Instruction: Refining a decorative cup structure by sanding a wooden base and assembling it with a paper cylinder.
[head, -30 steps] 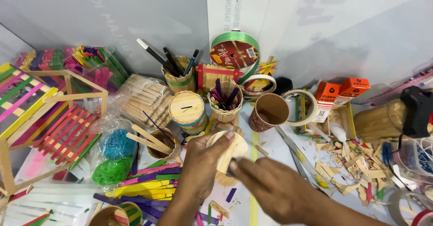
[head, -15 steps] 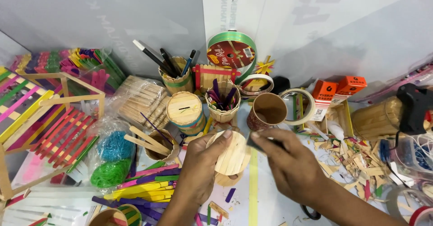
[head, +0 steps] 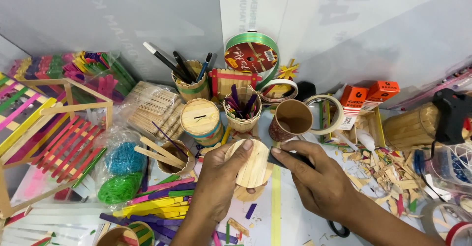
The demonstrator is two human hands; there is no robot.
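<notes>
My left hand (head: 219,177) holds up a round disc of glued wooden craft sticks (head: 250,165), thumb on its top edge. Under the disc a second round stick piece (head: 246,194) shows partly. My right hand (head: 319,182) is just right of the disc and grips black scissors (head: 281,159); their dark blades meet the disc's right edge. A black handle loop (head: 339,229) sticks out below the wrist.
Around the hands stand a brown paper cup (head: 291,119), a stick cup with coloured sticks (head: 242,109), a lidded stick barrel (head: 200,120), a pen holder (head: 192,85) and tape rolls (head: 327,113). Wood offcuts (head: 388,172) lie right, coloured sticks (head: 152,204) and stick frames (head: 54,133) left.
My right hand moved from in front of the disc to its right side and brought the scissors to the disc's edge. My left hand turned the disc to face up.
</notes>
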